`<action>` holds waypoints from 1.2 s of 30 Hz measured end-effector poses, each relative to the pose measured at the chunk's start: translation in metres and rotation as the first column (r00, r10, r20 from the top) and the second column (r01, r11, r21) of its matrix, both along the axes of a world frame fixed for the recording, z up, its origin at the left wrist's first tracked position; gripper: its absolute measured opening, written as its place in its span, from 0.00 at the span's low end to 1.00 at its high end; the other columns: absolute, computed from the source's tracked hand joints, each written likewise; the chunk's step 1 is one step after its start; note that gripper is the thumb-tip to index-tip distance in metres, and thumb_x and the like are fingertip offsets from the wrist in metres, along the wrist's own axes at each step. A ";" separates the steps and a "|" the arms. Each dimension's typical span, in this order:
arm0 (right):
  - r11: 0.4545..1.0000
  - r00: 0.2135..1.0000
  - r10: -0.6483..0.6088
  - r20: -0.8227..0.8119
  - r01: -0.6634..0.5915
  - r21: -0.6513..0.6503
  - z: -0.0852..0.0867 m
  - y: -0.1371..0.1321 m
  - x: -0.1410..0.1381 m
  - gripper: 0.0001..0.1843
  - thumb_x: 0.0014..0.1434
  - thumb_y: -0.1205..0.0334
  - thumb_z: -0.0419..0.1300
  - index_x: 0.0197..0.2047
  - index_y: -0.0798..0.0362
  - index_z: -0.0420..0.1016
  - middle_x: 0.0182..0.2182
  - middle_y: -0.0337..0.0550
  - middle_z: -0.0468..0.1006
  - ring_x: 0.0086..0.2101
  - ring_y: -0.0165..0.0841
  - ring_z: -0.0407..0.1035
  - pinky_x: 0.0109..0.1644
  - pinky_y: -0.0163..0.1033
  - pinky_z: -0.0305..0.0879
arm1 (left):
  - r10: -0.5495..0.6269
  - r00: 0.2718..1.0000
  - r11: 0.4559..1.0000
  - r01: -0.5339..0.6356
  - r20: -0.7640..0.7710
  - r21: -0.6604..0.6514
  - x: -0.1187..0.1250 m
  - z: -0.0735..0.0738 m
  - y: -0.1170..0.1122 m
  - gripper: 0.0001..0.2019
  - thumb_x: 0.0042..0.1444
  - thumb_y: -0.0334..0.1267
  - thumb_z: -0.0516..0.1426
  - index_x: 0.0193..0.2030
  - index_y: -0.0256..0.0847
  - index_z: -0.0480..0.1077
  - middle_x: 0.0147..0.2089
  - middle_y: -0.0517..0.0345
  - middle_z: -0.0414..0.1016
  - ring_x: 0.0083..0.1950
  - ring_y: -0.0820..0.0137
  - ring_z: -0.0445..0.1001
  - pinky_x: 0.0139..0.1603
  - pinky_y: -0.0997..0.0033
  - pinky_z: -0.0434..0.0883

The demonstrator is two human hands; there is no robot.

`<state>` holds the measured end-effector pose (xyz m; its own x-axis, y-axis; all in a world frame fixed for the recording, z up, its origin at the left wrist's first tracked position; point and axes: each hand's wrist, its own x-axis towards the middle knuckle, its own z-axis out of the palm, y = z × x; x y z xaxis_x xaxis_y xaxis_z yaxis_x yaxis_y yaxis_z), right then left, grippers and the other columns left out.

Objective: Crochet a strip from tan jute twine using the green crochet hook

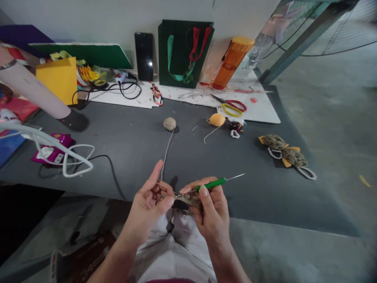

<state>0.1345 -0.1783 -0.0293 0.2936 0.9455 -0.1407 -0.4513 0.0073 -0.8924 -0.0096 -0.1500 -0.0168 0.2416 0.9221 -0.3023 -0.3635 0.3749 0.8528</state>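
My left hand (pixel 147 206) pinches a small crocheted piece (pixel 188 200) of speckled yarn, with a grey strand running over its fingers. My right hand (pixel 211 210) is shut on a green-handled crochet hook (pixel 210 184), whose metal shaft points up and right, and its fingers also touch the crocheted piece. The grey strand (pixel 165 153) leads across the dark table top to a small ball of beige yarn (pixel 169 124). The hook's tip at the crocheted piece is hidden among my fingers.
An orange yarn ball (pixel 217 120), beaded pieces (pixel 235 133), and yarn bundles (pixel 284 153) lie on the dark mat. Red-and-yellow scissors (pixel 232 107), a phone (pixel 144 57), a green bag (pixel 184 53), and an orange bottle (pixel 232 63) stand behind. White cables (pixel 63 155) lie left.
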 end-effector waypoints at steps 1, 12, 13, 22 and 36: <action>1.000 1.000 0.000 -0.003 0.000 0.005 0.000 0.000 0.000 0.14 0.64 0.48 0.64 0.35 0.48 0.70 0.25 0.33 0.78 0.13 0.19 0.51 0.13 0.24 0.46 | 0.002 1.000 1.000 -0.002 -0.002 0.007 0.000 0.000 0.000 0.41 0.50 0.33 0.69 0.71 0.51 0.62 0.31 0.63 0.73 0.31 0.76 0.65 0.35 0.76 0.66; 1.000 0.999 -0.015 0.034 0.015 -0.003 0.003 0.001 0.000 0.15 0.63 0.47 0.65 0.35 0.48 0.69 0.28 0.36 0.82 0.13 0.20 0.51 0.13 0.26 0.47 | -0.032 0.998 0.996 0.036 -0.046 0.087 -0.006 -0.006 -0.001 0.40 0.52 0.34 0.68 0.71 0.52 0.60 0.33 0.60 0.75 0.35 0.72 0.70 0.44 0.69 0.70; 1.000 0.999 -0.018 0.033 0.019 -0.007 0.004 0.002 0.000 0.15 0.62 0.47 0.65 0.35 0.48 0.69 0.28 0.37 0.82 0.13 0.20 0.51 0.13 0.26 0.47 | -0.037 0.998 0.996 0.041 -0.056 0.078 -0.006 -0.005 -0.001 0.40 0.52 0.34 0.67 0.71 0.51 0.60 0.33 0.60 0.75 0.36 0.72 0.70 0.44 0.69 0.70; 1.000 1.000 0.010 0.012 -0.010 0.009 0.002 0.000 0.002 0.13 0.62 0.50 0.66 0.35 0.48 0.72 0.27 0.36 0.81 0.14 0.21 0.54 0.14 0.25 0.49 | -0.037 0.996 0.998 0.041 -0.078 0.041 -0.005 0.005 0.001 0.42 0.51 0.35 0.68 0.73 0.46 0.58 0.33 0.59 0.76 0.35 0.71 0.69 0.40 0.70 0.69; 0.999 0.999 -0.030 0.028 0.030 -0.020 0.006 0.003 -0.002 0.15 0.60 0.48 0.68 0.34 0.49 0.71 0.26 0.37 0.81 0.13 0.21 0.53 0.13 0.26 0.48 | -0.016 1.000 1.000 0.016 -0.017 -0.006 -0.005 0.005 0.005 0.42 0.49 0.34 0.70 0.71 0.48 0.63 0.32 0.61 0.75 0.30 0.74 0.66 0.35 0.72 0.67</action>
